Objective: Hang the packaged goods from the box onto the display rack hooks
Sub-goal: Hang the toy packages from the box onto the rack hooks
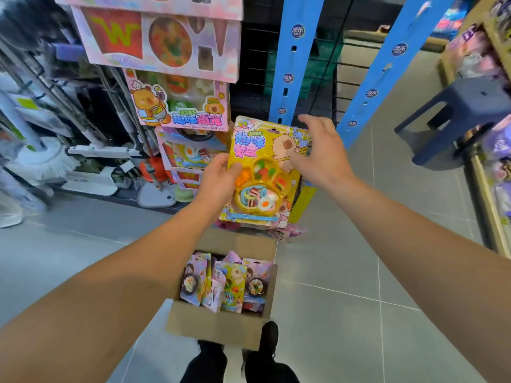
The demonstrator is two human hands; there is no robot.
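One yellow toy pack (262, 172) is held up in the air, straight above the cardboard box (218, 324) on the floor. The left hand (218, 178) grips the left edge of the pack, with the thumb curled over its front. The right hand (320, 150) is at the pack's top right corner with its fingers spread and mostly straight; whether they touch the pack cannot be told.

The box sits open on the grey floor, just in front of two black shoes (265, 344). Several more packs (224, 283) stand inside it, packed close together; most are pink and one is yellow, but the exact number is hard to count.

Up and left of the box, at least four pink toy boxes (177, 42) hang in a column on the rack. Two blue posts (293, 59) rise behind the held pack. Far right of the box stands one dark stool (456, 114). Far left of the box are white mops (44, 158).
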